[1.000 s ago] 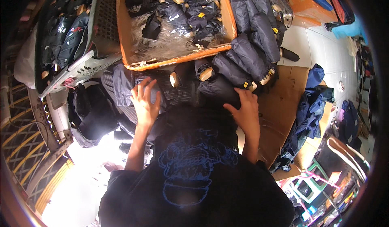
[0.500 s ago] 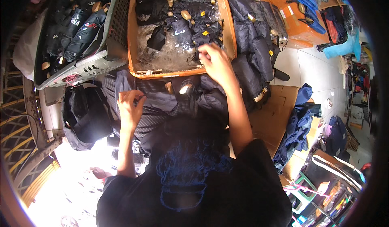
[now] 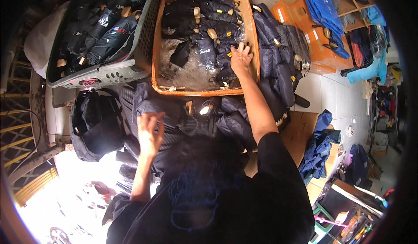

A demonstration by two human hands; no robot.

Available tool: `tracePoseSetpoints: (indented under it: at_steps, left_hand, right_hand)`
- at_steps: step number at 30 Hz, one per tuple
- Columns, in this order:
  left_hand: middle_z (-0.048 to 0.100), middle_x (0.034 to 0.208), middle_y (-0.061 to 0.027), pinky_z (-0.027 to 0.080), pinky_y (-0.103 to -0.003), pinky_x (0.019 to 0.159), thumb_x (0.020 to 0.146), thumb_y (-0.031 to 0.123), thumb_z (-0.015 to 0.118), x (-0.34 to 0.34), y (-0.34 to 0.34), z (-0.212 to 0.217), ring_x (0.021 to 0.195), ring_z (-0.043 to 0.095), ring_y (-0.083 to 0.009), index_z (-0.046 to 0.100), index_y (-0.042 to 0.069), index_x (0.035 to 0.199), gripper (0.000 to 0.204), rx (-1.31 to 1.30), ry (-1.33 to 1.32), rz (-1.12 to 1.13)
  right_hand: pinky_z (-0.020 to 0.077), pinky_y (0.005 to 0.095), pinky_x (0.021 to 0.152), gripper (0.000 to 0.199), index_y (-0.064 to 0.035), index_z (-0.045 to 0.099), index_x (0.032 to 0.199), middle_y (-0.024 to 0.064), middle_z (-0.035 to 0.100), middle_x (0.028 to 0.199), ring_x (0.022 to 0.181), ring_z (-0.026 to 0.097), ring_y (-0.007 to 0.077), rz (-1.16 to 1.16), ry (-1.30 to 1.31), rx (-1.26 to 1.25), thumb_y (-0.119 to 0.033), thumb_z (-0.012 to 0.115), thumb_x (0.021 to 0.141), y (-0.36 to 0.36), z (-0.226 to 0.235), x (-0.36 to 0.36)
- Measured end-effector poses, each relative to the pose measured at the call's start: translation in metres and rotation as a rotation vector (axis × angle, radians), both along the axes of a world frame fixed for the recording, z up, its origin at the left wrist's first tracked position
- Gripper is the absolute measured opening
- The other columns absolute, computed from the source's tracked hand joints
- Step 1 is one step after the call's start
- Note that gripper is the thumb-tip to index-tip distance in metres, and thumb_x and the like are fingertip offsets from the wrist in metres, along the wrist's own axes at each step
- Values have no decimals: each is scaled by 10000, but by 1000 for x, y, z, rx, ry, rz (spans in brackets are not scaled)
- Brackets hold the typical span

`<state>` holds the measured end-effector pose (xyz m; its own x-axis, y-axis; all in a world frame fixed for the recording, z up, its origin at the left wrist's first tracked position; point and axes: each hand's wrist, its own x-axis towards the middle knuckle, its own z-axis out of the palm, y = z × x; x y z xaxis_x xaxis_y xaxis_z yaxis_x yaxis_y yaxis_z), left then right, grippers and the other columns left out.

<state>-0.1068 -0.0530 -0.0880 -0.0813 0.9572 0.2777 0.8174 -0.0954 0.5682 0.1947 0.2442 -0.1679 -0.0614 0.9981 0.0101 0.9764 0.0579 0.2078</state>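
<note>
Right hand (image 3: 241, 61) extended forward, left hand (image 3: 149, 133) half-curled

The black shirt (image 3: 278, 196) has short sleeves (image 3: 272, 150) and a faint blue line drawing (image 3: 194, 229).

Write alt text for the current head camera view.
Right hand at black folded umbrellas in an open cardboard box; the left hand is open, outside the box. A plastic crate left of it holds more umbrellas.
</note>
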Motion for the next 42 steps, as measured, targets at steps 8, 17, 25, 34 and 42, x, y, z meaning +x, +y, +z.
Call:
tracePoseSetpoints:
  at_steps: [8, 17, 25, 34, 42]
  left_hand:
    - [477, 1127, -108, 383, -441, 854, 654, 242, 800, 63, 5, -38, 1026, 454, -312, 568, 115, 1125, 540, -237, 125, 130]
    - [581, 916, -57, 414, -376, 737, 738, 87, 678, 48, -1, -63, 857, 535, -264, 631, 94, 933, 201, -14, 86, 123]
    - [581, 856, -70, 395, -381, 725, 764, -58, 612, 34, 3, -18, 776, 529, -276, 566, 56, 898, 183, 156, -45, 179]
    - [610, 819, -64, 403, -339, 676, 735, -88, 651, 42, 19, 45, 707, 554, -231, 613, 43, 909, 221, 216, -132, 115]
    - [628, 836, -75, 421, -329, 679, 753, -88, 642, 63, 18, 40, 726, 583, -234, 611, 36, 908, 201, 224, -241, 88]
  right_hand:
    - [332, 548, 922, 404, -269, 492, 1252, 53, 513, 1245, 1249, 408, 266, 396, -229, -102, -157, 559, 869, -1, 5, 5]
    - [320, 555, 932, 683, -149, 564, 1241, 97, 550, 1246, 1259, 415, 295, 437, -122, -123, -298, 824, 628, -24, 35, 7]
    - [506, 340, 807, 413, 10, 580, 1067, 152, 690, 918, 909, 664, 236, 235, 1212, -61, -212, 748, 762, -69, 116, -13]
    - [296, 325, 1030, 649, 45, 389, 1304, 117, 475, 1280, 1195, 422, 198, 168, 1959, -1097, -229, 676, 790, -197, 142, -20]
    - [337, 297, 1034, 649, 1, 352, 1411, 95, 504, 1301, 1190, 468, 163, 295, 2059, -1215, -187, 637, 860, -227, 125, -51]
